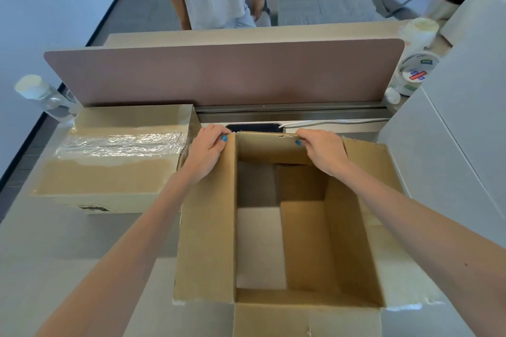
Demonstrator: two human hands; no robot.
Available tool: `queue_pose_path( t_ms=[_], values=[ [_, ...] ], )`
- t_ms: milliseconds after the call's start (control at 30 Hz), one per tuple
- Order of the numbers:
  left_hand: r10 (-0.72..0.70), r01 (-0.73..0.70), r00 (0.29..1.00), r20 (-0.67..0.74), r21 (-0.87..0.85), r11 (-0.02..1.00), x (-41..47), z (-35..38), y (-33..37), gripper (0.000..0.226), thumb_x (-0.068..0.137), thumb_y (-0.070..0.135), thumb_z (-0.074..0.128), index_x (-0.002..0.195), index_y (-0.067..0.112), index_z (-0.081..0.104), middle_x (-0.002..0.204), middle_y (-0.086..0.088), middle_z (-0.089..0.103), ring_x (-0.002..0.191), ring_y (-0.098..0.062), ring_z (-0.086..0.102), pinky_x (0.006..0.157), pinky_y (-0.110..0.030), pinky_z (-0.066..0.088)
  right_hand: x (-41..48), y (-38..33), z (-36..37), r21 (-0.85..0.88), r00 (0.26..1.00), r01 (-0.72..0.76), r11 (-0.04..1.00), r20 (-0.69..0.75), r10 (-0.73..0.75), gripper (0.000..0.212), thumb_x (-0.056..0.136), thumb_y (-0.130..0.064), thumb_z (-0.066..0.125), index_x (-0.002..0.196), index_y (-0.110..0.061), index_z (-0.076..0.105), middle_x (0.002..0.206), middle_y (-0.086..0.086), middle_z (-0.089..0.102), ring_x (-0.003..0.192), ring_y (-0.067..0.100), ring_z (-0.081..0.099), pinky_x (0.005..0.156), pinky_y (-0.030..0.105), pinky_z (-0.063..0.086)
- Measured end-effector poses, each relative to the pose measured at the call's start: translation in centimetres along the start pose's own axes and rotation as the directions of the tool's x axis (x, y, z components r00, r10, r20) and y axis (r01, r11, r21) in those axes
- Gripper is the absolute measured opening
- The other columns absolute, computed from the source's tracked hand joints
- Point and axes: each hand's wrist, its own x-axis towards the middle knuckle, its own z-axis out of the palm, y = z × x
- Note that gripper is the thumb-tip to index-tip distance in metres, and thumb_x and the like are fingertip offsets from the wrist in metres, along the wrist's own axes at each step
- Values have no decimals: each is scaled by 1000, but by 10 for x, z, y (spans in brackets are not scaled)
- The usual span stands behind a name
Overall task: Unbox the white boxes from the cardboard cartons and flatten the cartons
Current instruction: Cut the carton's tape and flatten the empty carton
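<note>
Little writing can be read: the sealed carton [115, 172] at the left carries a black printed mark [95, 209] on its near side, cut off and too blurred to make out, and a round white tub [416, 74] at the far right has a lid label with a red and blue cross, its small text illegible. The open carton [208, 241] sits in the middle of the pale worktop [82, 241], plain brown corrugated board, its four top flaps folded outward and ragged tape remnants at the near corners. Inside, a brown bottom flap lies on the right and a pale surface shows on the left. The left hand [208, 146] grips the carton's far left corner, thumb hooked over the edge; the right hand [324, 152] clamps the far flap [262, 145] near its right end. Crinkled clear tape [120, 142] runs along the sealed carton's top. White boxes [451, 150] stand just beside the open carton, on its right.
</note>
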Motion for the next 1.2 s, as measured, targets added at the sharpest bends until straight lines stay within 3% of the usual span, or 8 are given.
queue_pose_path(
  t_ms=[133, 233, 433, 567, 733, 867, 1000, 1200],
  values=[
    [-7, 2, 1000, -23, -204, 979, -2, -29, 24, 17, 98, 15, 51, 109, 24, 61, 108, 13, 58, 110, -12, 50, 92, -28, 38, -6, -3, -21, 97, 998, -27, 995, -57, 32, 22, 101, -18, 44, 113, -19, 62, 103, 3, 68, 93, 23, 62, 66, 18, 39],
    [15, -21, 999, -42, -147, 989, -2, -57, 42, 18, 96, 12, 60, 107, 26, 60, 105, 19, 58, 110, -12, 51, 96, -33, 37, -9, -9, -42, 154, 992, -26, 988, -121, 44, 22, 101, -19, 43, 111, -21, 63, 98, 1, 68, 87, 22, 60, 54, 21, 27],
    [13, -30, 993, -119, -143, 989, -5, -92, 79, 11, 97, 19, 60, 104, 27, 55, 117, 6, 57, 114, -14, 50, 98, -36, 41, -13, -26, -81, 316, 997, -18, 949, -69, 41, 23, 99, -21, 49, 115, -29, 63, 106, -5, 68, 91, 13, 59, 74, 30, 52],
    [22, -79, 968, -251, -219, 973, -13, -111, 111, 12, 97, 20, 61, 107, 23, 55, 110, 10, 58, 104, -6, 53, 84, -21, 42, -16, -44, -111, 418, 999, 35, 908, -21, -29, 19, 95, -31, 58, 113, -29, 63, 106, -10, 66, 91, 6, 57, 78, 21, 50],
    [21, -109, 940, -339, -243, 964, -18, -122, 140, 15, 97, 28, 62, 110, 26, 55, 122, 6, 56, 112, -10, 51, 82, -16, 37, -28, -74, -147, 511, 998, 45, 859, 10, -59, 39, 95, -52, 46, 117, -24, 60, 112, -7, 63, 101, 9, 57, 87, 31, 49],
    [53, -155, 924, -378, -245, 957, -21, -121, 150, 12, 95, 33, 63, 104, 35, 55, 126, 5, 54, 117, -13, 50, 93, -27, 44, -36, -93, -163, 389, 997, 34, 921, 52, -58, 62, 82, -71, 47, 123, -25, 49, 109, -9, 61, 94, 9, 59, 82, 28, 50],
    [84, -196, 905, -416, -233, 952, -24, -120, 163, 12, 95, 32, 63, 104, 34, 56, 121, 11, 53, 116, -11, 49, 101, -38, 45, -42, -106, -167, 220, 998, 57, 974, -26, -53, 84, 67, -85, 45, 125, -24, 44, 106, -7, 63, 87, 12, 61, 82, 35, 55],
    [171, -285, 862, -477, -178, 942, -27, -120, 185, 15, 92, 20, 67, 101, 26, 57, 119, 3, 43, 119, -16, 41, 105, -34, 36, -49, -115, -170, 206, 987, 101, 973, -147, -72, 50, 86, -60, 57, 111, -18, 47, 91, -3, 62, 74, 16, 61, 69, 36, 54]
  ],
)
